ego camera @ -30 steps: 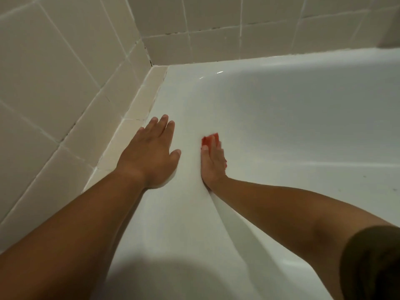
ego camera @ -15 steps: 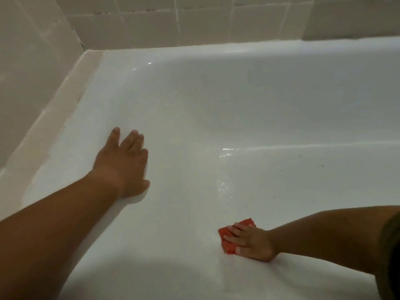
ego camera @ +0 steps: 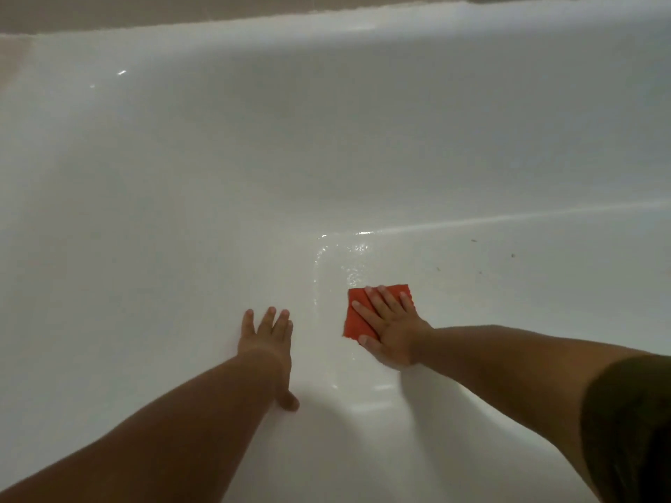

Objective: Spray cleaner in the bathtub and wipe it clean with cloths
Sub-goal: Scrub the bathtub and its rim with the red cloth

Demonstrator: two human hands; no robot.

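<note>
The left forearm (ego camera: pixel 188 412) and right forearm (ego camera: pixel 508 357) stretch forward, both bare. The left hand (ego camera: pixel 267 343) lies flat, palm down, fingers straight and close together. The right hand (ego camera: pixel 390 328) lies flat too, fingers spread.

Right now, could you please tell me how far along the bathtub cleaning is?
Done: a wet sheen crosses the bathtub floor, so that strip looks wiped. In hand: the right hand presses a red cloth flat there; the left hand braces beside it. Left: dark specks lie further right.
</note>
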